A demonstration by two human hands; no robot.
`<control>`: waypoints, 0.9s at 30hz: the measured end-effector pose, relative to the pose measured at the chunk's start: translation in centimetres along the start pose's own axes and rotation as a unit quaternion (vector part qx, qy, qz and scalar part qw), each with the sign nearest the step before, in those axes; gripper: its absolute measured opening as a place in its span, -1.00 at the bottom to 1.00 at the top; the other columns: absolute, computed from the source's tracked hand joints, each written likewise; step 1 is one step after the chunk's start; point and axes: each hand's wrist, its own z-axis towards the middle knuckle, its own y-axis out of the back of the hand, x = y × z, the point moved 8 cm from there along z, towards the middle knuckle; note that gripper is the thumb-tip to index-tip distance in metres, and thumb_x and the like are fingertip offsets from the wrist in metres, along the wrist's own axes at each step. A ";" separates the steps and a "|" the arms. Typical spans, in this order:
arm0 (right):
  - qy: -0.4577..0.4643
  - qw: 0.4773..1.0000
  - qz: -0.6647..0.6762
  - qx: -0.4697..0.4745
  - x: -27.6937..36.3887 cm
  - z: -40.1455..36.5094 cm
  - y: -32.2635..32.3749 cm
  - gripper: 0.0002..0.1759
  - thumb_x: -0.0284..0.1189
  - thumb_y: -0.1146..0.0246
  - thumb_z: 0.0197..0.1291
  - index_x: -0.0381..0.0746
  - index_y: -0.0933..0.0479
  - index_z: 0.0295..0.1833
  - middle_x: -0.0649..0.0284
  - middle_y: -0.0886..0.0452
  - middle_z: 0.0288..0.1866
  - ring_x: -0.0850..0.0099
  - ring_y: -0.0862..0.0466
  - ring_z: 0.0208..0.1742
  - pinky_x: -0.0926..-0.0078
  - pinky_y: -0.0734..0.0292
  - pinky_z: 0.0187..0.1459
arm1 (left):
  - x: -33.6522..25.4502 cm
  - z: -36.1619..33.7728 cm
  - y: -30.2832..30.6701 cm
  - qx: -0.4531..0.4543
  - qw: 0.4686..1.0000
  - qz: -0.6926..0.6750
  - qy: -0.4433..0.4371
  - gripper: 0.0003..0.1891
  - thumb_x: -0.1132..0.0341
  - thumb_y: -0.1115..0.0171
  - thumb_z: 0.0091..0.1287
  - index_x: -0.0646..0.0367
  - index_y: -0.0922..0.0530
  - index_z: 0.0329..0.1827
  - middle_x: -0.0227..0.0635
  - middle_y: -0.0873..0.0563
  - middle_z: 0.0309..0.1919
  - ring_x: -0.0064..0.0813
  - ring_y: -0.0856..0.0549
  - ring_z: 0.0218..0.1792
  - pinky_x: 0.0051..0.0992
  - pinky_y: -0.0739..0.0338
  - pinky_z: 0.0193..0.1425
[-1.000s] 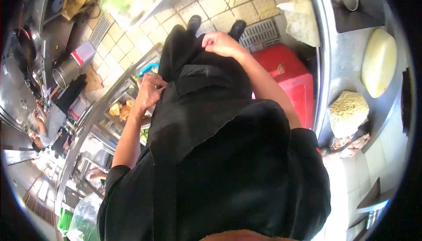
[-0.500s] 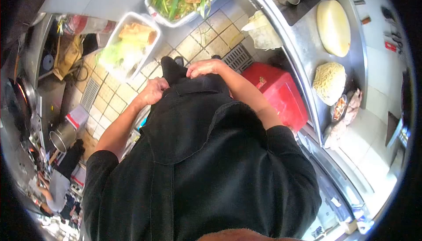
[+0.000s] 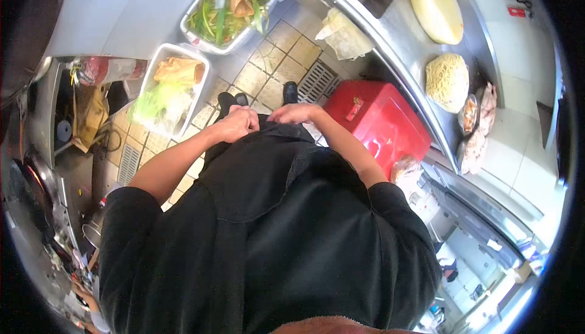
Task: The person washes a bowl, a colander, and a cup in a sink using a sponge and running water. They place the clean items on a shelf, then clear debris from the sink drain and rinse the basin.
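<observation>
Both hands are in front of my waist at the top of a black apron worn over a black short-sleeved shirt. My left hand is closed, its fingers curled round the apron's cloth. Just to its right, my right hand is bent down over the apron's edge, with its fingers curled on the cloth and the fingertips partly hidden. A small gap separates the hands. Below them are a dark shoe and the tiled floor.
White tubs of vegetable scraps and green trimmings stand ahead. A red bin is to the right, below a steel counter with noodles and a pale round block. A stove is left.
My left hand has moved right and up, closer to my right hand. My view has turned, so the tubs and counter sit further left. A dark shoe shows more clearly.
</observation>
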 end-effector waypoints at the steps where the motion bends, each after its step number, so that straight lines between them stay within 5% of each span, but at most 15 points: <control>1: -0.005 1.000 0.006 -0.012 -0.6 -1.1 0.0 -0.26 -0.19 -0.26 0.13 -0.02 -0.37 0.49 0.28 -0.61 0.14 0.47 -0.58 0.06 0.40 -0.54 -0.01 | -0.7 0.6 0.0 -0.004 1.000 -0.003 -0.025 -0.82 0.18 -0.37 0.10 0.09 -0.73 -0.46 -0.36 -0.69 -0.31 -0.32 -0.61 -0.08 -0.29 -0.27 0.12; 3: -0.014 0.999 0.016 -0.035 -2.1 -4.3 -0.8 -0.23 -0.19 -0.24 0.12 -0.03 -0.34 0.51 0.25 -0.60 0.19 0.41 -0.59 0.09 0.41 -0.57 -0.01 | -2.2 2.6 0.0 -0.014 0.997 -0.008 -0.072 -0.82 0.19 -0.33 0.08 0.10 -0.71 -0.52 -0.30 -0.69 -0.35 -0.32 -0.62 -0.11 -0.26 -0.29 0.07; 4: -0.003 0.996 0.085 -0.030 -0.8 -6.5 -2.3 -0.13 -0.21 -0.26 0.07 -0.01 -0.24 0.57 0.24 -0.61 0.13 0.38 -0.60 0.04 0.45 -0.58 -0.12 | -3.0 4.2 -1.1 0.042 0.993 0.035 -0.101 -0.81 0.19 -0.30 0.06 0.10 -0.69 -0.54 -0.26 -0.68 -0.39 -0.31 -0.63 -0.15 -0.24 -0.29 0.04; 8: 0.015 0.972 0.182 -0.146 -8.8 -10.3 -5.4 -0.07 -0.30 -0.32 -0.01 -0.07 -0.20 0.57 0.20 -0.56 0.22 0.40 -0.55 0.14 0.41 -0.56 0.01 | -7.9 9.4 -6.5 0.178 0.953 0.117 -0.215 -0.74 0.12 -0.19 -0.03 0.13 -0.61 -0.63 -0.08 -0.60 -0.59 -0.20 -0.62 -0.40 -0.16 -0.29 -0.17; 13: -0.055 0.924 0.166 -0.341 -11.2 -17.4 -14.3 -0.27 -0.29 -0.33 0.21 -0.19 -0.31 0.48 0.13 -0.53 0.24 0.39 -0.51 0.23 0.36 -0.50 0.18 | -14.8 13.1 -16.1 0.327 0.890 0.034 -0.317 -0.70 0.08 -0.24 0.05 0.15 -0.71 -0.45 0.00 -0.68 -0.52 -0.09 -0.67 -0.39 0.04 -0.38 -0.10; 14: -0.071 0.916 0.202 -0.340 -12.4 -17.9 -16.4 -0.29 -0.28 -0.32 0.22 -0.20 -0.32 0.47 0.13 -0.54 0.22 0.39 -0.52 0.21 0.36 -0.51 0.16 | -17.0 12.5 -16.9 0.351 0.876 0.149 -0.296 -0.69 0.09 -0.24 0.08 0.17 -0.72 -0.40 0.01 -0.72 -0.46 -0.08 -0.70 -0.32 0.12 -0.37 -0.03; 17: -0.124 0.882 0.334 -0.309 -16.1 -18.9 -22.1 -0.36 -0.27 -0.28 0.26 -0.21 -0.36 0.42 0.15 -0.57 0.16 0.39 -0.55 0.16 0.36 -0.54 0.13 | -15.6 13.4 -25.6 0.365 0.871 0.055 -0.324 -0.73 0.15 -0.24 0.12 0.16 -0.72 -0.32 -0.04 -0.76 -0.25 -0.07 -0.71 -0.16 0.24 -0.28 0.01; 20: -0.166 0.836 0.462 -0.243 -19.4 -18.6 -24.6 -0.43 -0.26 -0.25 0.30 -0.22 -0.41 0.38 0.16 -0.59 0.11 0.38 -0.58 0.11 0.36 -0.56 0.10 | -14.7 13.2 -22.3 0.391 0.873 0.033 -0.290 -0.76 0.12 -0.26 0.16 0.04 -0.75 -0.27 -0.24 -0.77 -0.27 -0.20 -0.70 -0.17 0.03 -0.24 0.12; 22: -0.187 0.805 0.528 -0.194 -21.8 -18.0 -24.0 -0.46 -0.25 -0.23 0.32 -0.22 -0.43 0.35 0.17 -0.61 0.07 0.38 -0.61 0.07 0.36 -0.58 0.08 | -13.2 14.1 -18.0 0.370 0.891 -0.011 -0.264 -0.76 0.08 -0.30 0.19 -0.03 -0.76 -0.24 -0.35 -0.77 -0.30 -0.29 -0.69 -0.19 -0.11 -0.20 0.19; 25: -0.196 0.786 0.567 -0.149 -27.4 -15.9 -17.0 -0.52 -0.24 -0.20 0.36 -0.23 -0.48 0.31 0.18 -0.63 0.02 0.38 -0.64 0.02 0.37 -0.60 0.05 | -5.5 18.7 -10.1 0.151 0.954 -0.162 -0.201 -0.73 0.04 -0.37 0.21 0.01 -0.75 -0.22 -0.40 -0.76 -0.28 -0.33 -0.69 -0.14 -0.21 -0.39 0.10; 27: -0.141 0.854 0.462 -0.194 -36.4 -12.9 -6.2 -0.55 -0.23 -0.18 0.37 -0.23 -0.50 0.26 0.22 -0.65 -0.04 0.37 -0.67 -0.07 0.36 -0.63 -0.06 | 3.4 21.1 -7.9 0.059 0.966 -0.223 -0.113 -0.76 0.12 -0.40 0.24 0.08 -0.73 -0.18 -0.35 -0.76 -0.24 -0.29 -0.70 -0.10 -0.28 -0.52 0.04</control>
